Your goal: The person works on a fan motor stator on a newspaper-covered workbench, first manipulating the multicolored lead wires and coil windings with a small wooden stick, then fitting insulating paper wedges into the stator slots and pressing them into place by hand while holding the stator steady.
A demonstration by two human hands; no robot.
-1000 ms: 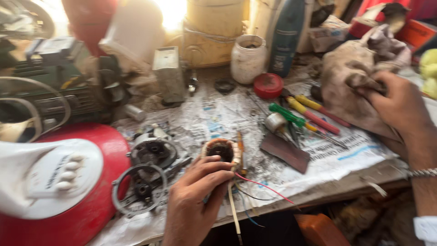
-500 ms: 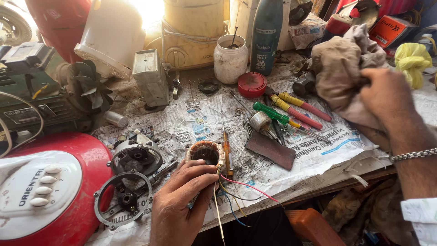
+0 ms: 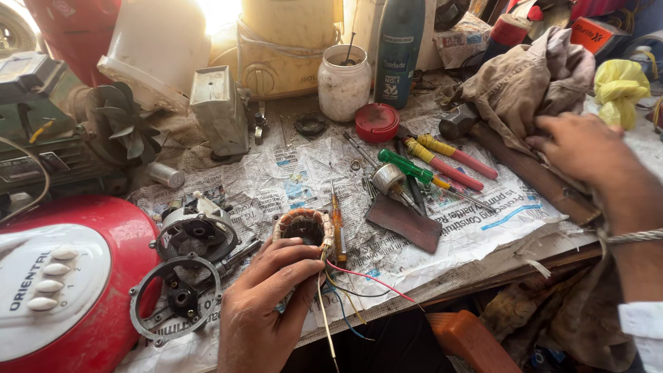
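Copper-brown stator coil (image 3: 304, 226); red lid (image 3: 377, 122); possibly beige rag (image 3: 528, 86).

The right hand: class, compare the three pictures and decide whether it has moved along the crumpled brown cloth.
Yes. The right hand has slid off the upper part of the brown cloth towards its lower right edge, nearer the wooden hammer handle.

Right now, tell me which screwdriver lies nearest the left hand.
The slim orange-handled screwdriver, lying right beside the coil that the left hand holds. The green and yellow-red ones lie farther right.
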